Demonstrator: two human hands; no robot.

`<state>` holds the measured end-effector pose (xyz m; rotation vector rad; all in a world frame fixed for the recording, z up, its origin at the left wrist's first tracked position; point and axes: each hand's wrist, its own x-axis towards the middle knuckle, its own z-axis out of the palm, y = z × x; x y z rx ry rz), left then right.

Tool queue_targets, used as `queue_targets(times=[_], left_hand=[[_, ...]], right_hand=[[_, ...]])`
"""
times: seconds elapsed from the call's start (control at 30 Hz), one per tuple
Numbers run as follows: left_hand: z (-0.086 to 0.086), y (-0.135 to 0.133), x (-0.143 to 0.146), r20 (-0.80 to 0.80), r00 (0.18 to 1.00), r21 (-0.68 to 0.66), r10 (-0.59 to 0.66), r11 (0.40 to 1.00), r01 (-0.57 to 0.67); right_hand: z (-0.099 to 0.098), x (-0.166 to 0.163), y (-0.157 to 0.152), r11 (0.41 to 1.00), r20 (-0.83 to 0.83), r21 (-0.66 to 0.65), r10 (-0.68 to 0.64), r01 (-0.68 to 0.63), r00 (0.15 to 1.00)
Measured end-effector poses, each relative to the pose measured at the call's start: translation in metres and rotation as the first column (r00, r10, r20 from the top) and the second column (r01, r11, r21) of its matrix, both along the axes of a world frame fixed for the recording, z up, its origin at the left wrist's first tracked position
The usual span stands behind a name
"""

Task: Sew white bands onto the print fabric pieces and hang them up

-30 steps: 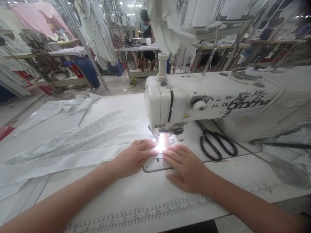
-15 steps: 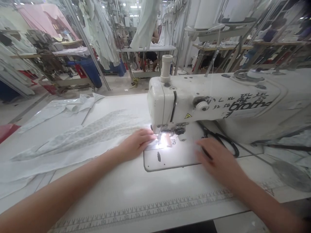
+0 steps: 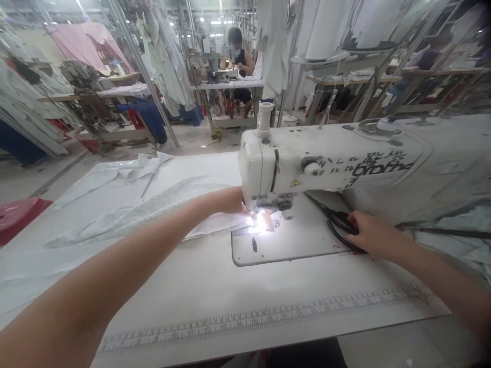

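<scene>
My left hand (image 3: 232, 200) reaches to the far side of the sewing machine's (image 3: 326, 158) needle area. Its fingertips are mostly hidden behind the machine head, beside the lit presser foot. A pale patterned fabric piece (image 3: 169, 202) lies on the table to the left, and its edge runs in toward the needle. On the right, my right hand (image 3: 366, 230) is closed around the handle of black scissors (image 3: 333, 217). The scissors lie by the machine's base, blades pointing toward the needle side.
A ruler strip (image 3: 245, 319) runs along the table's front edge. More fabric (image 3: 460, 240) lies at the far right. A red stool (image 3: 23, 214) stands left of the table. Across the aisle, a person (image 3: 240, 59) sits at another machine.
My right hand has moved right onto the scissors' handle, and the scissors have shifted slightly. My left hand has gone farther back behind the machine head. The view has tilted up a little.
</scene>
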<state>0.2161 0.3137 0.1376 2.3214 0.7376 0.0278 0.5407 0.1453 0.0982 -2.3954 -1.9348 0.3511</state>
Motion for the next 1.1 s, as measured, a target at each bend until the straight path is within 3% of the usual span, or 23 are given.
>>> queue_targets(times=[0.17,0.33,0.5,0.6,0.7,0.83,0.97,1.1], left_hand=[[0.006,-0.002,0.005,-0.108,0.993,-0.049,0.048,0.997,-0.054],[0.005,-0.019,-0.002,-0.098,0.970,-0.023,0.220,0.974,-0.223],[0.021,-0.069,-0.046,-0.053,0.906,-0.053,0.421,0.904,-0.423],[0.035,-0.115,-0.074,0.035,0.834,-0.295,0.551,0.803,-0.518],[0.043,-0.155,-0.087,0.091,0.779,-0.527,0.621,0.694,-0.491],[0.043,-0.188,-0.087,0.136,0.749,-0.605,0.648,0.654,-0.455],[0.041,-0.208,-0.081,0.163,0.736,-0.681,0.657,0.615,-0.398],[0.034,-0.213,-0.075,0.083,0.806,-0.750,0.587,0.569,-0.338]], right_hand=[[0.003,0.003,-0.003,0.995,0.028,-0.024,0.096,-0.095,0.995],[0.019,-0.040,-0.030,0.993,-0.039,0.034,0.112,-0.111,0.993],[0.031,-0.109,-0.072,0.986,-0.309,0.105,0.159,-0.133,0.938],[0.040,-0.146,-0.089,0.985,-0.431,0.045,0.167,-0.164,0.887],[0.053,-0.175,-0.098,0.976,-0.507,0.026,0.200,-0.217,0.838],[0.062,-0.198,-0.109,0.963,-0.522,0.103,0.266,-0.250,0.810],[0.052,-0.202,-0.127,0.959,-0.462,0.177,0.281,-0.223,0.841],[0.032,-0.191,-0.150,0.984,-0.443,0.071,0.175,-0.161,0.879]])
